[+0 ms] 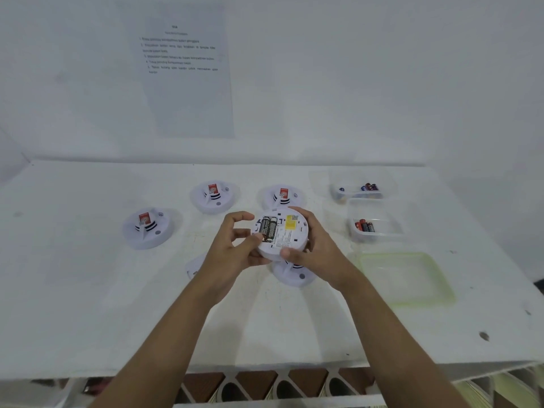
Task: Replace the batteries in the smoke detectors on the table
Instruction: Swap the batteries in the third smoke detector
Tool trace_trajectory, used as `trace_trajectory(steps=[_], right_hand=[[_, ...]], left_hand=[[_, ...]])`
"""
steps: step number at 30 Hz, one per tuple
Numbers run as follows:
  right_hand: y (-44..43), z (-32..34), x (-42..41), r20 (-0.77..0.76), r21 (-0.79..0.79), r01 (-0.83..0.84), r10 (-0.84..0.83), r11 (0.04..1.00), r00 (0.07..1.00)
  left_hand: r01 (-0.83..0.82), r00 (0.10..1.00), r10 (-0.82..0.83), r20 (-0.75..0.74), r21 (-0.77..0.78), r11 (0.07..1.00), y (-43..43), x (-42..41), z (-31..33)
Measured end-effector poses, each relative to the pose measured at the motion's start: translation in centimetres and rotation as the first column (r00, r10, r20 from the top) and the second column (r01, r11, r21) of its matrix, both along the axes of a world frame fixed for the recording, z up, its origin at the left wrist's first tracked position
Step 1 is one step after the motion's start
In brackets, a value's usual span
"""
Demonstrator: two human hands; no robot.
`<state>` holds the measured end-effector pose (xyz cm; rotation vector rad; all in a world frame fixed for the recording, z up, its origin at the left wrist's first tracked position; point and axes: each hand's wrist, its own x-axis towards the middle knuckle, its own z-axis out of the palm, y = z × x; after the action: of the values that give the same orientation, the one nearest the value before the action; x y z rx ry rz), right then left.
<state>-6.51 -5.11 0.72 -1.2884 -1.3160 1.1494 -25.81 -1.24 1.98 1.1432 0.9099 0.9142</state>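
Note:
I hold a white round smoke detector (287, 235) above the table, its back turned up. Its open compartment shows two black batteries (267, 229) beside a yellow label. My right hand (312, 248) grips the detector's right rim and underside. My left hand (235, 245) supports the left edge, thumb tip touching the lower end of the batteries. Three more detectors lie face up on the table: one at the left (146, 228), one at the back middle (212, 196), one behind the held one (284, 195). Another detector (294, 273) lies under my hands.
Two clear tubs with batteries stand at the right, one at the back (357, 188) and one nearer (372, 228). A clear lid with a green rim (406, 278) lies at the front right. A white part (195, 266) peeks out beside my left wrist. A printed sheet (182, 69) hangs on the wall.

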Motion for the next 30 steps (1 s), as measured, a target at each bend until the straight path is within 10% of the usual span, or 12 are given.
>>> trace_trajectory(steps=[30], right_hand=[[-4.2,2.6,12.7,0.142,0.073,-0.045,0.035,0.996,0.989]], left_hand=[[0.186,0.877,0.051,-0.477,0.436,0.880,-1.8,11.5,1.7]])
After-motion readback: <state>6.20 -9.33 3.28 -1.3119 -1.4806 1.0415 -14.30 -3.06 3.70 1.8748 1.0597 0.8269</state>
